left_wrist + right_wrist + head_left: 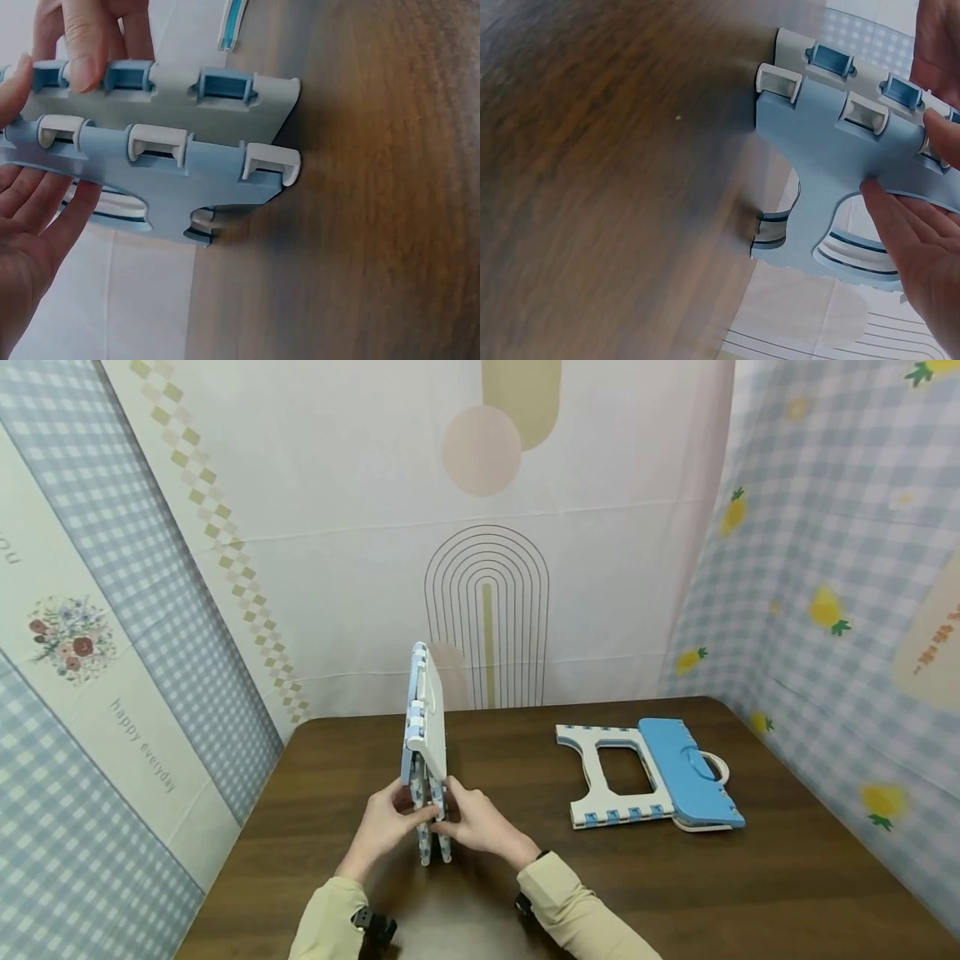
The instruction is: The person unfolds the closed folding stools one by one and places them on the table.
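A blue and white plastic folding step stool (pixel 433 714) stands upright on the table in the head view, nearly folded, its two leg panels a narrow gap apart at the bottom. My left hand (pixel 378 828) grips the left leg panel, thumb on the near edge and fingers behind it. On the other side, my right hand (pixel 483 823) holds the right leg panel (pixel 840 142) in the same way. Both wrist views show the hinged edges of the panels, with the lower ends at the wooden surface.
A second blue and white folding stool (pixel 690 777) lies flat on the right of the brown wooden table (pixel 510 752), with a white carrying handle (pixel 716 767) at its right. Patterned cloths (pixel 360 460) hang behind the table and at both sides.
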Demonstrator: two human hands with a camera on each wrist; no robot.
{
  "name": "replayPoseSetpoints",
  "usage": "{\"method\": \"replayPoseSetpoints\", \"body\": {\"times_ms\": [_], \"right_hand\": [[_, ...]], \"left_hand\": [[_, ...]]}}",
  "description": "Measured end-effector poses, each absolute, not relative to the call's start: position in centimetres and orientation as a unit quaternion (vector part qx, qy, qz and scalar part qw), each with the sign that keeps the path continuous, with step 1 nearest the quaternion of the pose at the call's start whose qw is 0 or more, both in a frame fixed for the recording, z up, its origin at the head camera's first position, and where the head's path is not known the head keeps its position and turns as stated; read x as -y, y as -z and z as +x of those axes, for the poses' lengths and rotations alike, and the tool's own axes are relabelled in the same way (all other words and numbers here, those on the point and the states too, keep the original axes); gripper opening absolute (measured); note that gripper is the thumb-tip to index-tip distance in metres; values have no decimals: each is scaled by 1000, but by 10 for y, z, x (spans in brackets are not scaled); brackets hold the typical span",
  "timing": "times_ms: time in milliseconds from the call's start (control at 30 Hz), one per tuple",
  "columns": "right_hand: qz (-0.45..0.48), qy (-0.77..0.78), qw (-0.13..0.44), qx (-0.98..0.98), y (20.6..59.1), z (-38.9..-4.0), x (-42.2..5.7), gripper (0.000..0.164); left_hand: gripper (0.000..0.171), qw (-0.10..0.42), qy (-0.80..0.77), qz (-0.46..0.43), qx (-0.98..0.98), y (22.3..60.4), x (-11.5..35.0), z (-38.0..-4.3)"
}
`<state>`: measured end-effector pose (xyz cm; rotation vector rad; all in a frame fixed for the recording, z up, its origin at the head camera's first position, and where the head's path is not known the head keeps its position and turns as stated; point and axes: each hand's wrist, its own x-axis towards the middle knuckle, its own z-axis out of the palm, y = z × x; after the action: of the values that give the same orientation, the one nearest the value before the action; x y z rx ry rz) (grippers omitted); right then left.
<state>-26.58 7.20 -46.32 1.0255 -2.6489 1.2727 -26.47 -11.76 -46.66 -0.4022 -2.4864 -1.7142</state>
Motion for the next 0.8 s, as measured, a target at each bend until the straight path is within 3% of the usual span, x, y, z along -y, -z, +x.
{"method": "replayPoseSetpoints", "body": {"times_ms": [200,533,800], "right_hand": [[321,-428,-6,845,465,-267,-73,48],[326,-431,6,841,463,-270,-78,47],[334,-432,14,838,463,-270,-81,46]], "left_hand": [[43,13,549,-183,815,468,131,-267],[34,88,514,-184,833,467,129,-264],[29,109,509,-156,839,468,133,-259]]}}
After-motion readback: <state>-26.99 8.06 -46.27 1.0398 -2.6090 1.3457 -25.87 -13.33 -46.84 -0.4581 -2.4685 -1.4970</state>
